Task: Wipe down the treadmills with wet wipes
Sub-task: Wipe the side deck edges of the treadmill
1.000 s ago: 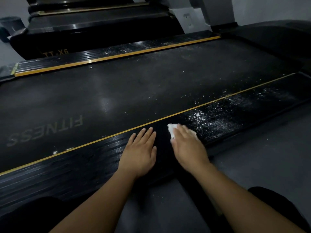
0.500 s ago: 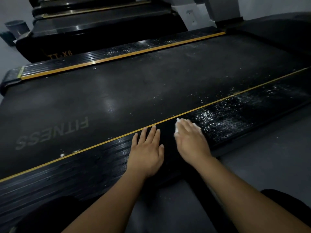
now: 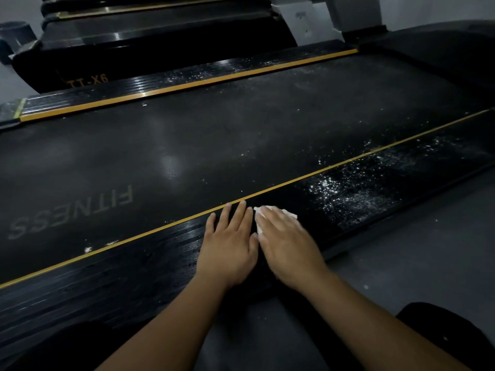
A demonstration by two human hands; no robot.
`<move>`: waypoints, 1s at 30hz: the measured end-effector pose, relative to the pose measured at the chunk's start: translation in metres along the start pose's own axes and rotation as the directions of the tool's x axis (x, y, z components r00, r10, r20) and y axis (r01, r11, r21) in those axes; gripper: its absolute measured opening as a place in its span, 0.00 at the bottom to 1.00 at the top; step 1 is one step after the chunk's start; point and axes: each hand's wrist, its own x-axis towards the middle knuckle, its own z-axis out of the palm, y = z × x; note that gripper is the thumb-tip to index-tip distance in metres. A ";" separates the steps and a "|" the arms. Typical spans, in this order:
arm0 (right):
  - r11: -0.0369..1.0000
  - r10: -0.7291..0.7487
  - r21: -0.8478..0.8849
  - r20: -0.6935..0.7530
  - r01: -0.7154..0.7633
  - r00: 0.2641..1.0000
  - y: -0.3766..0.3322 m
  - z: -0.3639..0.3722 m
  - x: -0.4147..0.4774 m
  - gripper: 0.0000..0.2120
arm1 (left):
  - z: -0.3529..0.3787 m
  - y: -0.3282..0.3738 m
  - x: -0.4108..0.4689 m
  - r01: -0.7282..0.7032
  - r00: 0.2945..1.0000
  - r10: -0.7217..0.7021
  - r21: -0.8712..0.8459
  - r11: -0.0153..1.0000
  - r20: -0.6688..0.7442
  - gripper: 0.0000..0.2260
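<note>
A black treadmill (image 3: 214,145) lies across the view, its belt marked FITNESS. Its near side rail (image 3: 134,266) is ribbed, with a yellow stripe along the belt edge. My right hand (image 3: 286,242) presses a white wet wipe (image 3: 288,214) flat on this rail with straight fingers; most of the wipe is hidden under the hand. My left hand (image 3: 230,242) rests flat on the rail just left of it, the two hands touching. White specks of dirt (image 3: 348,194) cover the rail to the right of the wipe.
A second treadmill (image 3: 134,41) marked TT-X6 stands behind. The far rail (image 3: 187,84) also carries white specks. Grey floor (image 3: 415,263) lies at the right, my dark-clothed knees (image 3: 450,336) at the bottom. A dark bin (image 3: 16,36) sits far left.
My right hand has slid the wipe left along the rail until it meets my left hand. The left hand stays planted. The view has shifted slightly.
</note>
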 end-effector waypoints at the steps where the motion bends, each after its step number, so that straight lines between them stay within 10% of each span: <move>1: 1.000 -0.001 -0.004 -0.007 0.001 1.000 0.007 -0.003 -0.006 0.27 | 0.000 0.000 0.000 0.000 1.000 0.000 -0.001 1.000 0.001 0.33; 6: 0.973 0.230 -0.020 -0.043 -0.231 0.972 0.040 -0.014 0.036 0.25 | 0.003 0.001 0.003 -0.006 1.000 0.006 0.004 1.000 -0.025 0.35; 12: 0.998 -0.049 0.028 0.016 0.049 0.999 0.015 -0.009 0.006 0.26 | 0.003 0.001 0.004 -0.008 0.999 0.008 -0.001 1.000 -0.031 0.36; 18: 0.968 0.250 -0.033 0.016 -0.249 0.968 0.045 -0.012 0.054 0.25 | 0.003 0.002 0.005 -0.004 0.999 0.005 0.013 1.000 -0.039 0.35; 24: 1.000 -0.014 0.009 0.045 0.013 0.999 0.009 -0.005 -0.003 0.27 | 0.002 0.002 0.004 -0.004 0.999 0.004 -0.014 1.000 -0.045 0.35; 30: 0.970 0.240 -0.034 -0.010 -0.241 0.971 0.035 -0.008 0.028 0.25 | 0.001 0.003 0.005 0.006 0.999 -0.006 -0.001 1.000 -0.037 0.35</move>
